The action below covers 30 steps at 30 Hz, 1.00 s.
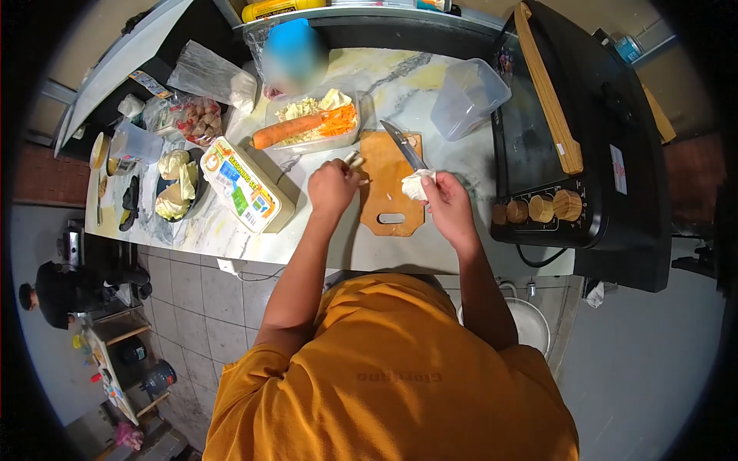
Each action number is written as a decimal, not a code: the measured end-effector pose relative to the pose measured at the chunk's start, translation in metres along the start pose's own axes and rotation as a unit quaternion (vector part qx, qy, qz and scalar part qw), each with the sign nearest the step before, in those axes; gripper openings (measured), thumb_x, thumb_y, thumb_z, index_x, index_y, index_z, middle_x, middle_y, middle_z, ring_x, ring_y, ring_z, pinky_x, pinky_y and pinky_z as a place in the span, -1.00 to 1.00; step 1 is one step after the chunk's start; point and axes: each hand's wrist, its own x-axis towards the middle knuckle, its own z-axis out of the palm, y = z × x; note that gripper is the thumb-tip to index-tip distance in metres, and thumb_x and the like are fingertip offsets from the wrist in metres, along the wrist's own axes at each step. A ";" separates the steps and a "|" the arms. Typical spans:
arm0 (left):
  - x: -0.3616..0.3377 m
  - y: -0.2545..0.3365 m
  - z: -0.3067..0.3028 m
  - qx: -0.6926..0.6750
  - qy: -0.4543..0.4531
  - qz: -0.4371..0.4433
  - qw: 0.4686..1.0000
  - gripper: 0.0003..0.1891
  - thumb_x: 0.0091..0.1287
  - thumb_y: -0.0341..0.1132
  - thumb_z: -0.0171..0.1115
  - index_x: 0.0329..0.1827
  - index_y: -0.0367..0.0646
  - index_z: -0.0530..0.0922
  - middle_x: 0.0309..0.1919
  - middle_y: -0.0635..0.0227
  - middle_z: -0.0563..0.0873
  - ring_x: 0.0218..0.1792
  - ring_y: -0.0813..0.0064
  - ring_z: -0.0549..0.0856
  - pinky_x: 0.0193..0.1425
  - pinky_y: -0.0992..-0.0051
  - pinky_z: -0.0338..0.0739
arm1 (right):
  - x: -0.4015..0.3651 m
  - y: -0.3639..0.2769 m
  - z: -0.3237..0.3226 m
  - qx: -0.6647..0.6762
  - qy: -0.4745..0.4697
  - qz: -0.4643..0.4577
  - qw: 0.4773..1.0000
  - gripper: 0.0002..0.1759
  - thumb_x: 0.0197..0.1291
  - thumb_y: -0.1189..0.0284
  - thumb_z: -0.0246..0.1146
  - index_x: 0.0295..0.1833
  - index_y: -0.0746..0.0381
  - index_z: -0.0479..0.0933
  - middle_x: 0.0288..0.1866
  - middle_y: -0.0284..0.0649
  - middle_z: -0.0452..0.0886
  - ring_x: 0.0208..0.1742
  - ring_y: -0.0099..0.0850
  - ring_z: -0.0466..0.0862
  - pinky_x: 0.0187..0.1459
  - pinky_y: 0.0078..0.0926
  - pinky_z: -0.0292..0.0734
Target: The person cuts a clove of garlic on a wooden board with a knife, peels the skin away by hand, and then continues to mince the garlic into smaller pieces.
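Observation:
My left hand is closed around several pale, stick-like pieces at the left edge of a wooden cutting board. Over the board's right side, my right hand grips a white, crumpled-looking piece; I cannot tell whether it is vegetable or cloth. A knife points away from me, its blade slanting up and left over the board, its handle end hidden behind the white piece. Behind my left hand stands a clear plastic tub holding a whole carrot, shredded carrot and chopped pale vegetable.
To the left are a white lidded box, a dark bowl of cabbage pieces and bagged brown round items. An empty clear container stands behind the board. A black oven borders the right. One person is far left.

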 end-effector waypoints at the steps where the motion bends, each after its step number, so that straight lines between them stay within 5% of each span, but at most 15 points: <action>1: 0.005 -0.003 -0.004 0.011 0.017 -0.011 1.000 -0.78 0.10 -0.20 0.31 -0.38 -0.19 0.67 -0.43 0.13 0.71 -0.39 0.14 0.71 -0.20 0.24 0.60 | 0.004 0.002 0.001 0.009 -0.007 0.003 1.000 -0.81 0.36 0.43 0.19 -0.06 0.35 0.49 -0.19 -0.27 0.65 -0.27 -0.63 0.63 -0.24 -0.65 0.52; 7: 0.011 -0.015 -0.012 0.018 -0.018 -0.017 1.000 -0.76 0.16 -0.19 0.29 -0.27 -0.18 0.70 -0.36 0.16 0.73 -0.32 0.14 0.72 -0.17 0.25 0.61 | 0.011 0.001 0.004 0.026 -0.039 0.016 0.999 -0.80 0.42 0.39 0.12 -0.06 0.33 0.49 -0.23 -0.29 0.66 -0.31 -0.63 0.62 -0.34 -0.66 0.47; 10: 0.007 -0.002 -0.023 -0.003 0.019 0.052 0.998 -0.76 0.24 -0.23 0.30 -0.17 -0.20 0.69 -0.24 0.14 0.73 -0.28 0.23 0.72 -0.17 0.31 0.58 | 0.015 0.001 0.005 0.052 -0.045 0.004 0.998 -0.80 0.43 0.40 0.10 -0.05 0.32 0.49 -0.23 -0.29 0.66 -0.32 -0.62 0.62 -0.35 -0.67 0.46; 12: 0.003 0.018 -0.035 -0.237 -0.041 0.063 0.969 -0.78 0.31 -0.28 0.28 -0.10 -0.22 0.67 -0.17 0.17 0.71 -0.29 0.35 0.69 -0.21 0.40 0.56 | 0.017 0.001 0.007 0.055 -0.047 0.003 0.997 -0.81 0.43 0.40 0.10 -0.03 0.32 0.48 -0.22 -0.29 0.65 -0.32 -0.61 0.62 -0.34 -0.68 0.46; 17: -0.004 0.044 -0.048 -0.385 -0.157 0.193 0.889 -0.64 0.30 -0.39 0.33 0.13 -0.17 0.46 -0.17 0.38 0.69 -0.21 0.60 0.63 -0.10 0.55 0.48 | 0.022 -0.007 0.015 0.109 -0.069 0.029 0.991 -0.79 0.43 0.42 0.08 0.01 0.35 0.46 -0.18 -0.27 0.64 -0.32 -0.60 0.63 -0.33 -0.64 0.48; 20: -0.003 0.039 -0.039 -0.435 -0.202 0.098 0.872 -0.65 0.30 -0.46 0.33 0.08 -0.18 0.39 -0.19 0.36 0.69 -0.22 0.62 0.61 -0.12 0.58 0.48 | 0.026 -0.003 0.017 0.101 -0.062 0.018 0.993 -0.79 0.42 0.42 0.09 -0.01 0.35 0.45 -0.20 -0.27 0.64 -0.33 -0.58 0.63 -0.32 -0.63 0.49; 26: -0.005 0.037 -0.038 -0.496 -0.210 0.068 0.840 -0.69 0.31 -0.51 0.29 0.05 -0.19 0.40 -0.21 0.39 0.69 -0.25 0.68 0.60 -0.17 0.62 0.47 | 0.029 0.014 0.017 0.052 -0.030 -0.017 0.998 -0.79 0.40 0.41 0.12 -0.01 0.35 0.44 -0.19 -0.24 0.64 -0.27 -0.59 0.62 -0.32 -0.63 0.51; 30: 0.001 0.033 -0.043 -0.393 -0.267 0.075 0.877 -0.66 0.31 -0.53 0.28 0.13 -0.22 0.47 -0.17 0.43 0.69 -0.21 0.69 0.61 -0.12 0.62 0.50 | 0.029 0.011 0.022 0.066 0.000 -0.012 0.998 -0.79 0.40 0.41 0.13 -0.02 0.34 0.43 -0.18 -0.24 0.63 -0.24 -0.59 0.61 -0.28 -0.61 0.53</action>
